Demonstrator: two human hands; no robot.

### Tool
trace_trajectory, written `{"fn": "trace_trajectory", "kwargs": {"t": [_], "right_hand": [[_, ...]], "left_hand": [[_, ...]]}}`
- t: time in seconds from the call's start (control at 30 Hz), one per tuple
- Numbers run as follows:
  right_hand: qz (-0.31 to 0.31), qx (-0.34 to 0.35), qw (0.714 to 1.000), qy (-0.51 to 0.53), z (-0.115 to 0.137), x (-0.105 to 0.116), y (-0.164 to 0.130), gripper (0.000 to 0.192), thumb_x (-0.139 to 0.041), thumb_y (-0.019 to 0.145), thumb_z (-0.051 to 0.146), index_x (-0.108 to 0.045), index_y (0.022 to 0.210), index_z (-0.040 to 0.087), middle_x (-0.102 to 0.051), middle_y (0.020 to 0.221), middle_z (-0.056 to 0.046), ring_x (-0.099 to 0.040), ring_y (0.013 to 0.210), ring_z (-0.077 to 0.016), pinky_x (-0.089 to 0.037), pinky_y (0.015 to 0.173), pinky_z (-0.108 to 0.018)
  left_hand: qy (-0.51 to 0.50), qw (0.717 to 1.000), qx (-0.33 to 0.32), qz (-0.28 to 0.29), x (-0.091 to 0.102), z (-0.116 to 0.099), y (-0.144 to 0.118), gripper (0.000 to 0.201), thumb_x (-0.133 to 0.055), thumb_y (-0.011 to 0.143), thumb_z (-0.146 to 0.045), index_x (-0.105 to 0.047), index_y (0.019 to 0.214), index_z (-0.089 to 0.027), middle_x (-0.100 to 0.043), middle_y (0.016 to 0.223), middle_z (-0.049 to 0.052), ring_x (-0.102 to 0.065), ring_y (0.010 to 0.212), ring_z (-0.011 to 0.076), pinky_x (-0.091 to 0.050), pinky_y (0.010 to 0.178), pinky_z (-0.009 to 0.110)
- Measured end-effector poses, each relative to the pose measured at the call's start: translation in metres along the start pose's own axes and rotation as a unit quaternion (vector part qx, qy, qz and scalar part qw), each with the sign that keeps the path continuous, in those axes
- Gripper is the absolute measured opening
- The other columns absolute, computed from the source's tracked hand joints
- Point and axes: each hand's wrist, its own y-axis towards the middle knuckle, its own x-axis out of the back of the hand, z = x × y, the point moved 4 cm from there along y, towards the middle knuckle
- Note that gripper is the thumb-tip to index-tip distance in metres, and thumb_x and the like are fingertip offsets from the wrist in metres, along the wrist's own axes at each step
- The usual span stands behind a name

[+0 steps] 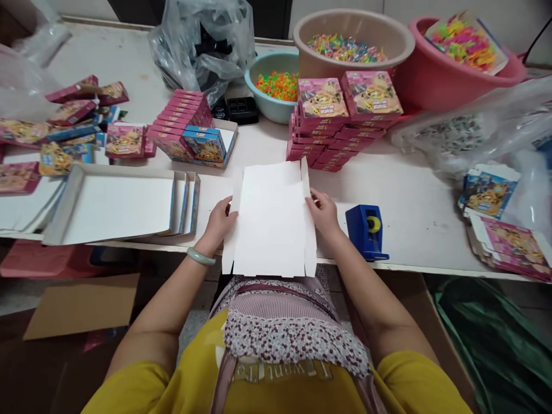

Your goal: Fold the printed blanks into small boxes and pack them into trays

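Observation:
A white cardboard tray blank [271,218] lies in front of me, its near end jutting over the table edge. Its right side flap stands folded up and its near flaps are spread out. My left hand [222,219] grips its left side, fingers tucked behind the flap. On the opposite side my right hand [323,211] pinches the right flap between thumb and fingers. Just right of that hand stands a blue tape dispenser [364,233] with a yellow roll core. Folded trays [121,201] sit nested together to the left of my left hand.
Stacked pink boxes [323,126] stand beyond the blank, and more pink boxes [183,123] fill a tray at left. Basins [302,34] of small colourful plastic pieces line the back. Loose boxes [73,123] lie far left; flat cartons [509,241] lie right.

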Motion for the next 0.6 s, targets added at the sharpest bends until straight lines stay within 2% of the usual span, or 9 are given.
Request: {"fn": "trace_trajectory", "kwargs": {"t": [0.07,0.13,0.2,0.3,0.4,0.5,0.6], "right_hand": [[0.044,0.037,0.993,-0.1,0.013,-0.013,-0.005,0.043,-0.037,0.096,0.035,-0.059,0.131,0.02,-0.065,0.107,-0.012,-0.062,0.092,-0.0253,-0.05,0.084,-0.037],[0.12,0.033,0.973,-0.194,0.024,-0.032,-0.007,0.044,-0.032,0.099,0.033,-0.06,0.131,0.02,-0.063,0.112,-0.015,-0.062,0.093,-0.0278,-0.049,0.083,-0.038],[0.167,0.034,0.952,-0.255,0.033,-0.05,-0.009,0.045,-0.03,0.1,0.032,-0.058,0.132,0.017,-0.061,0.118,-0.018,-0.061,0.098,-0.03,-0.048,0.082,-0.039],[0.148,0.082,0.946,-0.275,0.043,-0.069,-0.012,0.047,-0.032,0.1,0.03,-0.047,0.143,0.018,-0.056,0.132,-0.02,-0.05,0.118,-0.0341,-0.042,0.095,-0.046],[0.111,0.088,0.958,-0.251,0.042,-0.077,-0.017,0.05,-0.034,0.1,0.032,-0.039,0.149,0.022,-0.05,0.142,-0.016,-0.042,0.127,-0.0346,-0.034,0.104,-0.051],[0.106,0.09,0.964,-0.226,0.039,-0.077,-0.021,0.05,-0.033,0.1,0.032,-0.039,0.149,0.021,-0.049,0.143,-0.015,-0.04,0.13,-0.0332,-0.031,0.108,-0.049],[0.091,0.072,0.976,-0.185,0.037,-0.067,-0.014,0.055,-0.04,0.098,0.033,-0.034,0.151,0.017,-0.043,0.149,-0.016,-0.037,0.135,-0.0307,-0.031,0.11,-0.044]], "left_hand": [[0.056,0.998,-0.021,0.007,-0.004,-0.011,-0.001,0.047,-0.043,0.087,-0.014,-0.052,0.133,-0.014,-0.058,0.114,0.015,-0.063,0.094,0.0248,-0.053,0.084,0.036],[0.122,0.989,-0.046,0.064,-0.01,-0.022,-0.001,0.033,-0.045,0.09,-0.02,-0.061,0.118,-0.013,-0.058,0.115,0.017,-0.064,0.092,0.0265,-0.052,0.08,0.037],[0.157,0.981,-0.053,0.104,-0.016,-0.03,0.001,0.027,-0.043,0.094,-0.026,-0.064,0.104,-0.012,-0.059,0.112,0.018,-0.064,0.091,0.0274,-0.051,0.078,0.036],[0.194,0.976,-0.042,0.085,-0.025,-0.034,0.005,0.034,-0.031,0.097,-0.021,-0.061,0.107,-0.01,-0.06,0.113,0.021,-0.065,0.088,0.0265,-0.049,0.073,0.035],[0.217,0.973,-0.051,0.058,-0.036,-0.034,0.003,0.04,-0.024,0.093,-0.012,-0.059,0.112,-0.008,-0.06,0.114,0.024,-0.063,0.092,0.0292,-0.048,0.072,0.037],[0.219,0.971,-0.09,0.038,-0.042,-0.037,0.0,0.044,-0.024,0.092,-0.01,-0.055,0.124,-0.011,-0.06,0.114,0.023,-0.059,0.107,0.0319,-0.047,0.08,0.038],[0.18,0.98,-0.087,0.019,-0.034,-0.036,0.007,0.044,-0.034,0.096,-0.023,-0.043,0.138,-0.01,-0.057,0.122,0.023,-0.057,0.114,0.0328,-0.047,0.088,0.038]]}}
